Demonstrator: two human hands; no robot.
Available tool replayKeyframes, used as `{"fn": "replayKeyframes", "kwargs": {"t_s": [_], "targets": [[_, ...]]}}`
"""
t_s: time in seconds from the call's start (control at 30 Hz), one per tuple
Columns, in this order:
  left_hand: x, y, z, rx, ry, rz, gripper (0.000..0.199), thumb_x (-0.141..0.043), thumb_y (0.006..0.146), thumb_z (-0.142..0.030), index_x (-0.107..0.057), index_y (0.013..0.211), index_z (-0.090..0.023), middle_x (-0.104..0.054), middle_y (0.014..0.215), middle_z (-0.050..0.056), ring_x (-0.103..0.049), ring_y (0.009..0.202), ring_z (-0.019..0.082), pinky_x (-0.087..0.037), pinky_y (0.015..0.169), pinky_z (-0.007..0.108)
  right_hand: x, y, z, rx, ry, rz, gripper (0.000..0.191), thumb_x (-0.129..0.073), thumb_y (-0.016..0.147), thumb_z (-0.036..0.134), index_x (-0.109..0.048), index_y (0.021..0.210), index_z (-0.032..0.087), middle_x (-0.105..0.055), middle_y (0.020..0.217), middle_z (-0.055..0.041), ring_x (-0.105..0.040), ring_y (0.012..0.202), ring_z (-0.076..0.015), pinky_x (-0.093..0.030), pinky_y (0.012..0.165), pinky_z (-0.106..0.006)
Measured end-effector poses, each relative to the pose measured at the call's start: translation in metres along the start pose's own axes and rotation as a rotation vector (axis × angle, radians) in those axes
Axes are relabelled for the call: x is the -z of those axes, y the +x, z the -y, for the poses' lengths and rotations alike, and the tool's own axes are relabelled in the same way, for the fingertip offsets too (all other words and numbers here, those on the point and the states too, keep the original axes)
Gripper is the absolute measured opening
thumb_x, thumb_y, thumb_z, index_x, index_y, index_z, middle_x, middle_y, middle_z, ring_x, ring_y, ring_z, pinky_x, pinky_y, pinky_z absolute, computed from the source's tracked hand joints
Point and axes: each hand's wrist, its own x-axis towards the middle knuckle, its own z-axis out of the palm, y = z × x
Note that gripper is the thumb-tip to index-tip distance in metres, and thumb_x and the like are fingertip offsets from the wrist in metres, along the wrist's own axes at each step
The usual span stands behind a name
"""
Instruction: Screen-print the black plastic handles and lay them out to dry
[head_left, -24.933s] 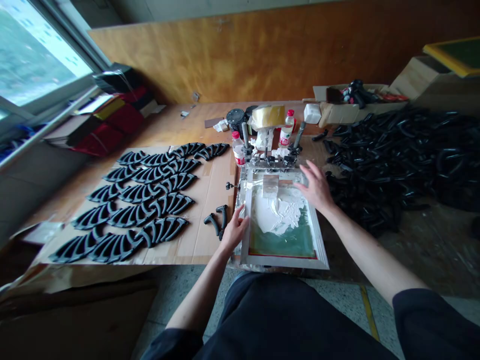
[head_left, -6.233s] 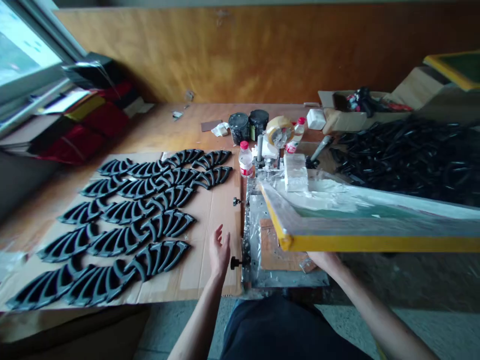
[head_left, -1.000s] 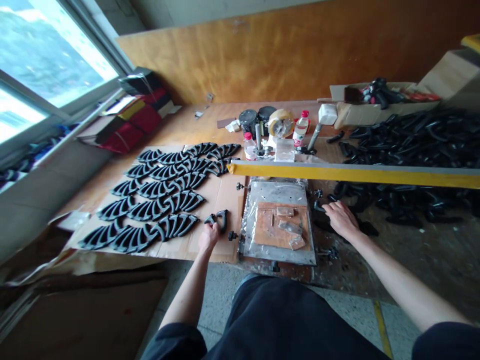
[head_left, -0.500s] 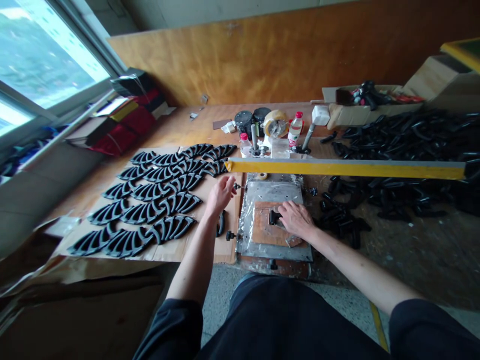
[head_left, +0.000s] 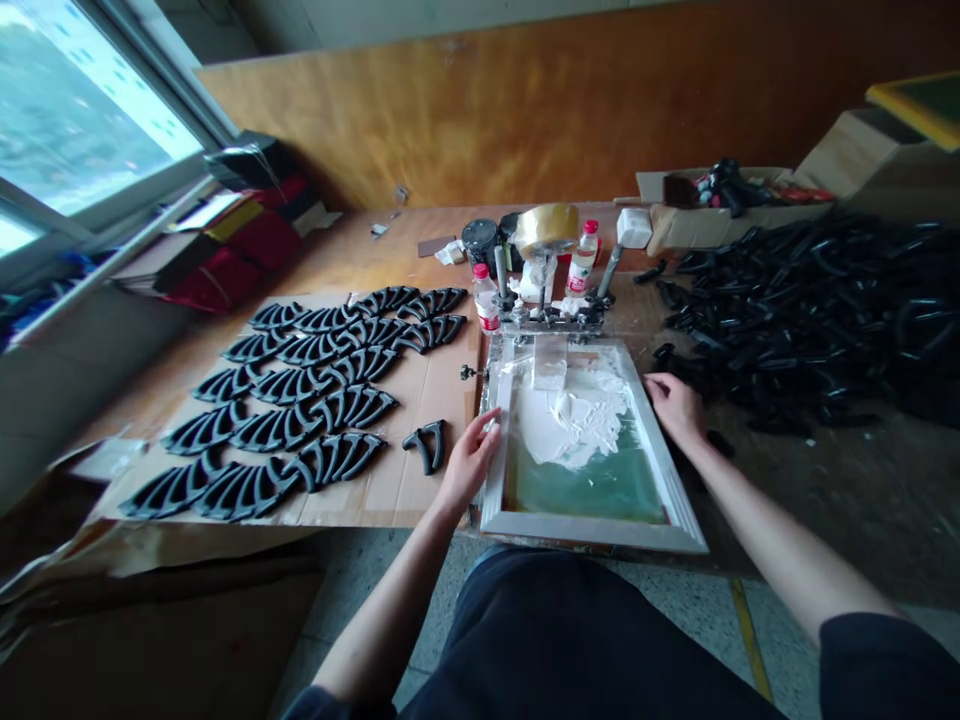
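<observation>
A metal-framed screen (head_left: 592, 532) lies lowered over the bench fixture, its green mesh (head_left: 581, 490) partly covered by white paste (head_left: 570, 425). My left hand (head_left: 472, 455) is at the frame's left side, fingers curled at its edge. At the right side, my right hand (head_left: 675, 408) has its fingertips by the outer edge of the frame; whether they grip it is unclear. A clear block (head_left: 550, 362) rests at the top of the paste. Two black curved parts (head_left: 427, 445) lie on the cardboard left of the frame.
Rows of black curved parts (head_left: 270, 430) cover the cardboard (head_left: 390, 490) at left. A large heap of black parts (head_left: 810, 310) is at right. Behind the screen stand bottles (head_left: 583, 258), tape (head_left: 547, 230) and black pots (head_left: 481, 243).
The screen has swung down flat over the plate. My right hand has left the black part on the plate for the frame's right side; my left hand has come down to its left side.
</observation>
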Motion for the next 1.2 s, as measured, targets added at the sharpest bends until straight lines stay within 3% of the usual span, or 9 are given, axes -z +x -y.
{"fn": "replayKeyframes", "kwargs": {"t_s": [0.13,0.2,0.3,0.4,0.6,0.8,0.97,1.03,1.2], "targets": [[-0.01,0.016,0.048,0.031,0.237,-0.048,0.062,-0.057,0.082,-0.049,-0.046,0.14,-0.028,-0.058,0.069,-0.004,-0.052,0.058,0.012,-0.038,0.055,0.021,-0.014,0.037,0.05,0.163,-0.145,-0.077,0.055,-0.066,0.081,0.034,-0.053,0.131,0.014,-0.047,0.14,-0.0182,-0.048,0.121,-0.0334,-0.042,0.097,-0.046],[-0.012,0.024,0.059,0.047,0.31,-0.059,0.06,-0.057,0.082,-0.048,-0.048,0.138,-0.029,-0.06,0.07,-0.003,-0.054,0.06,0.012,-0.038,0.058,0.021,-0.031,0.047,0.086,0.268,-0.205,0.089,0.056,-0.072,0.076,0.03,-0.055,0.127,0.015,-0.054,0.132,-0.0161,-0.05,0.118,-0.0326,-0.042,0.095,-0.044],[-0.012,0.03,0.063,0.08,0.313,-0.051,0.059,-0.057,0.081,-0.05,-0.051,0.135,-0.028,-0.062,0.073,-0.002,-0.056,0.062,0.014,-0.039,0.059,0.022,-0.05,0.042,0.115,0.298,-0.242,0.372,0.025,-0.069,0.078,0.026,-0.065,0.101,0.018,-0.068,0.098,-0.0095,-0.06,0.095,-0.0275,-0.046,0.08,-0.036],[-0.011,0.029,0.064,0.083,0.327,-0.053,0.057,-0.056,0.082,-0.051,-0.054,0.133,-0.026,-0.064,0.075,-0.001,-0.058,0.067,0.015,-0.04,0.061,0.023,-0.049,0.017,0.11,0.398,-0.21,0.511,0.011,-0.059,0.082,0.018,-0.066,0.09,0.02,-0.068,0.089,-0.0063,-0.062,0.085,-0.023,-0.044,0.072,-0.031],[-0.012,0.029,0.067,0.087,0.286,-0.082,0.055,-0.058,0.081,-0.05,-0.057,0.13,-0.025,-0.064,0.077,0.0,-0.058,0.066,0.015,-0.04,0.061,0.023,-0.018,-0.007,0.091,0.666,-0.066,0.773,0.03,-0.053,0.072,0.005,-0.069,0.087,0.025,-0.07,0.088,-0.0002,-0.062,0.088,-0.0175,-0.043,0.074,-0.026],[-0.011,0.028,0.066,0.092,0.286,-0.069,0.058,-0.057,0.08,-0.053,-0.055,0.132,-0.026,-0.064,0.075,0.0,-0.056,0.063,0.014,-0.037,0.058,0.023,-0.032,-0.015,0.098,0.538,-0.052,0.532,0.031,-0.053,0.077,0.008,-0.071,0.097,0.023,-0.071,0.101,-0.0037,-0.063,0.096,-0.02,-0.046,0.079,-0.028],[-0.012,0.025,0.059,0.098,0.245,-0.07,0.06,-0.058,0.079,-0.053,-0.055,0.132,-0.025,-0.06,0.071,-0.002,-0.051,0.056,0.011,-0.035,0.053,0.021,-0.031,-0.025,0.094,0.564,-0.01,0.581,0.027,-0.057,0.081,0.012,-0.07,0.1,0.026,-0.071,0.099,0.0002,-0.066,0.087,-0.0178,-0.048,0.073,-0.027],[-0.009,0.023,0.052,0.108,0.203,-0.057,0.063,-0.061,0.077,-0.052,-0.054,0.132,-0.024,-0.058,0.066,-0.004,-0.048,0.052,0.01,-0.034,0.051,0.02,-0.03,-0.007,0.101,0.462,-0.012,0.512,0.025,-0.063,0.083,0.021,-0.068,0.106,0.029,-0.071,0.099,0.0018,-0.066,0.086,-0.0179,-0.049,0.073,-0.027],[0.001,0.012,0.013,0.083,0.014,0.022,0.071,-0.062,0.075,-0.059,-0.049,0.137,-0.026,-0.051,0.058,-0.007,-0.039,0.044,0.008,-0.028,0.044,0.019,-0.017,0.065,0.107,0.267,-0.083,0.255,0.062,-0.069,0.081,0.032,-0.047,0.14,0.033,-0.068,0.115,-0.0028,-0.066,0.091,-0.0216,-0.05,0.08,-0.033]]}}
